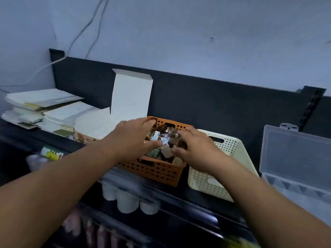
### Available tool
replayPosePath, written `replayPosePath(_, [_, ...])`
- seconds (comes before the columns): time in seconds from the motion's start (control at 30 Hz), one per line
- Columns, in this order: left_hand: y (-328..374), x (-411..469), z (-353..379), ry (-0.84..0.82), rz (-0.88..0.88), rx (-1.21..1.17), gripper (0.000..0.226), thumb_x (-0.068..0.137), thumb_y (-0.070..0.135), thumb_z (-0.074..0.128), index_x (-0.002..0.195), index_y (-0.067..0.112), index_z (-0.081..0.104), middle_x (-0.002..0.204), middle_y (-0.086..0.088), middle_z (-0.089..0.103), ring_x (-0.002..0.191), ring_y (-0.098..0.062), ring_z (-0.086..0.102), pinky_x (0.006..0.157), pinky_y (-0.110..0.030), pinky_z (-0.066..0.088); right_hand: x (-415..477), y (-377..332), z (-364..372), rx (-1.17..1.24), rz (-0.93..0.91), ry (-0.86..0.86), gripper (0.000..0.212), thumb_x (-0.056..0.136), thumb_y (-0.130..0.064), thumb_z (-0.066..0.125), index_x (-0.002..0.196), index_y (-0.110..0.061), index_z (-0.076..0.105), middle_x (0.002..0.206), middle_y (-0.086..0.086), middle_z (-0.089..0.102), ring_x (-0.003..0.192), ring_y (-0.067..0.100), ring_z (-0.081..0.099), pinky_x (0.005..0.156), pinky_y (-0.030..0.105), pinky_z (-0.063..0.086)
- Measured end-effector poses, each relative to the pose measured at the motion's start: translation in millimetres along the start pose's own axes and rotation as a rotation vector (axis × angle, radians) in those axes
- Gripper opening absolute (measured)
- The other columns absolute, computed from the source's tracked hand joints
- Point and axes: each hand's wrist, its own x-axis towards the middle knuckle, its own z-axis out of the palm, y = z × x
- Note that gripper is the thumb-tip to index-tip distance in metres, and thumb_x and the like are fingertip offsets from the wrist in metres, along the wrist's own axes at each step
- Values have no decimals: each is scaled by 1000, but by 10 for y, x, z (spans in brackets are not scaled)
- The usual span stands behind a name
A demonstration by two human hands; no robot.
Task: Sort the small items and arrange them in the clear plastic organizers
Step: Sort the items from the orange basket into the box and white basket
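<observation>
Both your grips are down in the orange basket (157, 171), centre of the frame. The left grip (136, 138) is curled over its far-left corner, and the right grip (195, 151) has fingers dug into the small bottles (163, 140). Can't tell if either holds one. The clear organizer (295, 154) is lid-up at the right edge, past the cream basket (231, 145). Risk: grab a loose handful and bottles drop on the carry across.

Small items (162, 139) in basket (157, 173); second basket (231, 145) right; organizer (295, 154) further right; box (131, 97) left.
</observation>
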Motion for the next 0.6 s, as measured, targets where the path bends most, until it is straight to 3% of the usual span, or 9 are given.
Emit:
replayPosePath(0.07, [-47,124,99,-83,8,-119,63,88,63,42,141,29,37,143,6,41,126,-16,44,99,-33,39,166,2,103,31,-30,-32,67,90,-57,50,147,-27,34,153,-2,33,138,21,34,111,44,33])
replayPosePath(0.17, [-106,246,182,-213,46,-110,54,87,61,49,134,35,46,130,6,53,115,-13,49,89,-28,40,317,-23,238,90,-32,-151,65,89,-54,56,145,-29,37,147,-2,40,132,21,42,106,39,40])
replayPosePath(0.33, [-258,482,237,-298,56,-57,49,81,69,50,115,34,57,102,10,55,98,-12,53,85,-34,47,491,-130,298,16,21,-205,56,89,-45,59,140,-28,43,135,1,49,121,21,49,97,35,45])
replayPosePath(0.5, [-309,620,295,-461,157,-135,32,84,58,56,100,31,60,98,7,61,90,-11,56,61,-21,39,560,-268,251,28,140,-320,35,83,-35,68,114,-24,57,109,0,59,99,20,56,82,32,49])
replayPosePath(0.6, [-405,669,257,-495,163,-316,21,83,46,59,98,32,63,96,11,61,87,-5,56,67,-23,45,596,-312,203,88,201,-279,24,83,-21,65,106,-26,60,99,-5,59,91,16,57,77,30,50])
